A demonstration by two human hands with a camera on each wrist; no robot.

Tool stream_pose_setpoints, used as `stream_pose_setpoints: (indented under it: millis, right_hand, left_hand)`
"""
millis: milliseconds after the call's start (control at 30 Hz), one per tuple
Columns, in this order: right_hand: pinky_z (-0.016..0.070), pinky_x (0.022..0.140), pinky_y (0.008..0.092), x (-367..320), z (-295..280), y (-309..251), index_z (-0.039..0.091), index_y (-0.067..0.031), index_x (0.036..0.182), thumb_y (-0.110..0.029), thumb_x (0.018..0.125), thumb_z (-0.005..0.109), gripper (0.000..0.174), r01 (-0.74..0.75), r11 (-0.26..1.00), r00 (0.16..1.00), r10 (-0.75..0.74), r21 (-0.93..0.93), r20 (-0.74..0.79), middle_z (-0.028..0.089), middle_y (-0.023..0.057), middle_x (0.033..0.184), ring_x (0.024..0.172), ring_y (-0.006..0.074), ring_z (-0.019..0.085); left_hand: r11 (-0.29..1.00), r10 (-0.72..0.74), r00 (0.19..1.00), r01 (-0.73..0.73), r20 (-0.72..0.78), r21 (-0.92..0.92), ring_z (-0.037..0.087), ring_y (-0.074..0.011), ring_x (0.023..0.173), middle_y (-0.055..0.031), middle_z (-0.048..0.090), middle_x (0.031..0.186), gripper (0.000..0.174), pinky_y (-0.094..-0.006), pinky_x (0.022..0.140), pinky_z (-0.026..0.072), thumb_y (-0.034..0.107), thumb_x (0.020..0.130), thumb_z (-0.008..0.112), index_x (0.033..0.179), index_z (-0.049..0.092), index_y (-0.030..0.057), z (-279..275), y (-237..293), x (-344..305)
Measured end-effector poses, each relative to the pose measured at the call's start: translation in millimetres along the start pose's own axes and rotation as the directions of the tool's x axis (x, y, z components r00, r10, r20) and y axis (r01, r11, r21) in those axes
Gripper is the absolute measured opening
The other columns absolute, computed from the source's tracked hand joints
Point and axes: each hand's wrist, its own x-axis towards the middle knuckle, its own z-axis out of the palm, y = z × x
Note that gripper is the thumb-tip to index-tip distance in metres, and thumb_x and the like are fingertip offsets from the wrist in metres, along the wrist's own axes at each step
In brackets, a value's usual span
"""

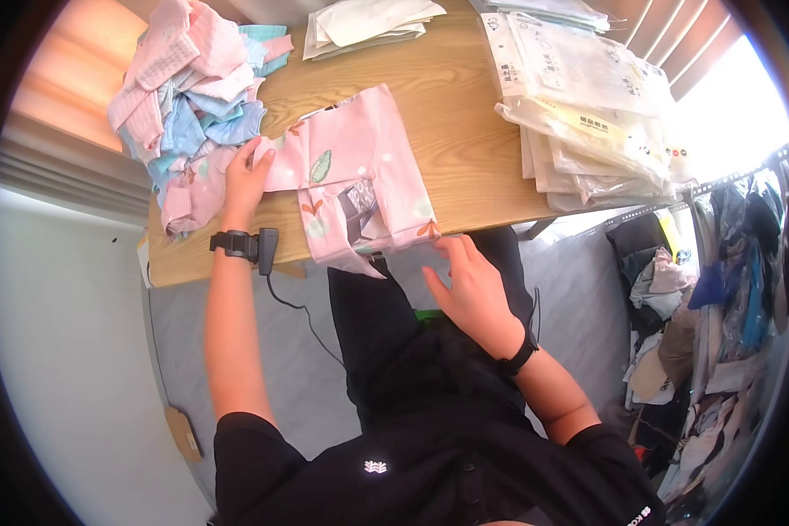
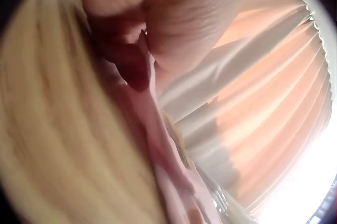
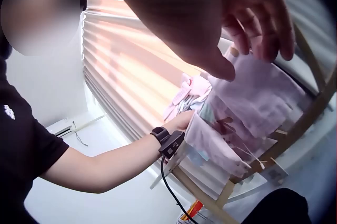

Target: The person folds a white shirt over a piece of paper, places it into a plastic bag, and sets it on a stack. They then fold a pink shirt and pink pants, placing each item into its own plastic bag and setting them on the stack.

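Observation:
A pink garment (image 1: 359, 167) printed with leaves lies on the table's front part, its lower edge hanging over the front. An opening in it shows a dark and white piece inside. My left hand (image 1: 247, 180) pinches its left end between thumb and fingers; in the left wrist view the thumb (image 2: 134, 68) presses on the pink fabric. At the garment's lower right corner is my right hand (image 1: 478, 289), fingertips right at the edge. In the right wrist view its fingers (image 3: 263, 34) are loosely bent and the thumb stands apart from them.
A heap of pink and blue clothes (image 1: 188, 96) lies at the table's left. Stacked clear plastic bags (image 1: 587, 114) fill the right side, and white sheets (image 1: 368, 26) lie at the back. Clothes hang on a rack (image 1: 728, 289) at right. A cable (image 1: 302, 311) trails from the left wrist.

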Motion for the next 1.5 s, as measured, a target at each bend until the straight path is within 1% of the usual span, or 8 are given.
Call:
stream_pose_setpoints:
  millis: [300, 500, 633, 733, 1033, 1167, 1267, 1500]
  right_hand:
    - [0.0499, 0.091, 0.0420, -0.3, 59.4, 42.4, 0.054, 0.0028, 0.123, -0.024, 0.089, 0.071, 0.046, -0.019, 0.988, 0.955, 0.064, 0.156, -0.288, 0.066, 0.0170, 0.105, 0.086, 0.0346, 0.066]
    - [0.0500, 0.089, 0.0330, 1.1, 58.6, 62.9, 0.064, 0.0049, 0.107, -0.020, 0.094, 0.067, 0.028, -0.282, 0.676, 0.951, 0.288, 0.681, 0.108, 0.071, 0.0140, 0.095, 0.093, 0.0201, 0.068]
    - [0.0503, 0.087, 0.0310, -7.4, 61.3, 60.9, 0.064, 0.0054, 0.109, -0.017, 0.095, 0.066, 0.026, -0.293, 0.629, 0.950, 0.276, 0.720, 0.145, 0.071, 0.0114, 0.096, 0.092, 0.0162, 0.067]
    - [0.0496, 0.087, 0.0308, -10.9, 59.8, 59.2, 0.065, 0.0041, 0.110, -0.016, 0.094, 0.066, 0.026, -0.283, 0.625, 0.959, 0.209, 0.728, 0.193, 0.069, 0.0107, 0.098, 0.093, 0.0158, 0.065]
    - [0.0481, 0.081, 0.0302, -23.4, 63.0, 67.9, 0.064, 0.0037, 0.105, -0.017, 0.095, 0.065, 0.023, -0.258, 0.623, 0.966, 0.141, 0.738, 0.218, 0.066, 0.0108, 0.094, 0.085, 0.0145, 0.060]
    - [0.0467, 0.075, 0.0298, -23.4, 50.4, 58.0, 0.060, 0.0046, 0.096, -0.018, 0.096, 0.065, 0.023, -0.307, 0.632, 0.951, 0.170, 0.712, 0.259, 0.064, 0.0091, 0.084, 0.080, 0.0112, 0.055]
    - [0.0455, 0.071, 0.0297, -25.8, 56.4, 65.0, 0.056, 0.0046, 0.090, -0.019, 0.096, 0.065, 0.026, -0.307, 0.626, 0.950, 0.160, 0.717, 0.267, 0.062, 0.0084, 0.081, 0.079, 0.0097, 0.051]
    - [0.0463, 0.073, 0.0291, -23.7, 71.0, 69.3, 0.055, 0.0046, 0.089, -0.019, 0.096, 0.065, 0.027, -0.276, 0.572, 0.959, 0.112, 0.772, 0.260, 0.063, 0.0079, 0.082, 0.080, 0.0092, 0.052]
  left_hand:
    - [0.968, -0.109, 0.994, 0.110, 0.015, -0.228, 0.060, -0.0161, 0.111, -0.0136, 0.062, 0.128, 0.051, -0.0273, 0.095, 0.0469, 0.009, 0.092, 0.069, 0.138, 0.051, -0.0075, -0.9, 9.9, -14.9]
    - [0.959, -0.149, 0.981, 0.112, -0.126, -0.260, 0.063, -0.0173, 0.107, -0.0148, 0.064, 0.126, 0.042, -0.0270, 0.092, 0.0484, 0.005, 0.094, 0.064, 0.133, 0.056, -0.0071, -6.7, 4.0, -24.2]
    - [0.996, 0.051, 0.984, -0.062, -0.172, -0.058, 0.064, -0.0147, 0.102, -0.0140, 0.067, 0.123, 0.035, -0.0259, 0.085, 0.0491, 0.004, 0.093, 0.063, 0.127, 0.063, -0.0019, -4.4, 15.2, -26.8]
    - [0.976, -0.091, 0.984, 0.119, -0.153, 0.180, 0.064, -0.0111, 0.096, -0.0115, 0.069, 0.119, 0.031, -0.0247, 0.080, 0.0489, 0.007, 0.092, 0.065, 0.123, 0.067, 0.0029, -3.3, 52.9, -30.6]
    - [0.878, 0.477, 0.822, -0.459, 0.310, -0.134, 0.061, -0.0189, 0.116, -0.0102, 0.070, 0.118, 0.028, -0.0349, 0.105, 0.0414, 0.011, 0.091, 0.068, 0.116, 0.070, 0.0010, 44.3, 130.2, -51.6]
    - [0.919, 0.155, 0.981, -0.099, 0.119, -0.381, 0.058, -0.0213, 0.120, -0.0080, 0.068, 0.121, 0.030, -0.0394, 0.107, 0.0402, 0.012, 0.089, 0.069, 0.117, 0.067, 0.0012, 44.6, 97.5, -62.8]
    - [0.975, 0.218, 0.976, -0.219, 0.031, 0.047, 0.061, -0.0262, 0.113, -0.0080, 0.067, 0.115, 0.032, -0.0392, 0.102, 0.0440, 0.010, 0.082, 0.072, 0.113, 0.069, 0.0062, 40.5, 86.1, -66.9]
    - [0.786, 0.415, 0.831, -0.532, 0.370, 0.313, 0.063, -0.0245, 0.103, -0.0081, 0.062, 0.110, 0.038, -0.0358, 0.092, 0.0475, 0.014, 0.080, 0.076, 0.116, 0.067, 0.0058, 57.1, 115.5, -73.2]
